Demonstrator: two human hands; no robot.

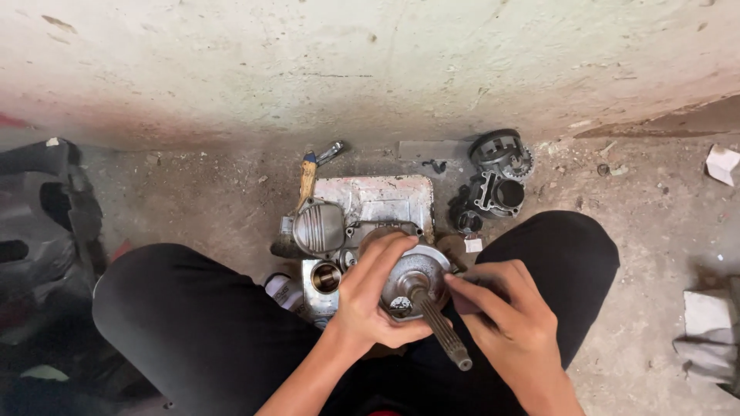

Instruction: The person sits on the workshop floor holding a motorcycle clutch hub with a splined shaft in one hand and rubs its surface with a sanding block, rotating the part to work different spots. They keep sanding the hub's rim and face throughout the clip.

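Note:
My left hand [370,296] grips a round metal disc part [416,277] with a long splined shaft [443,327] that points toward me. My right hand [505,308] is closed beside the disc's right edge, its fingertips touching the rim; whether it holds a small tool is hidden by the fingers. Both hands work above my lap, between my black-trousered knees [193,323]. Just beyond the disc lies an engine casing with a ribbed cover [318,227] and a round bore [325,277].
A flat metal tray [378,196] sits behind the casing. A wooden-handled tool [308,177] lies at its left. A gear drum [501,150] and cylinder block [497,194] rest at the back right. Dark bags [42,223] at left, pale scraps [705,323] at right, wall behind.

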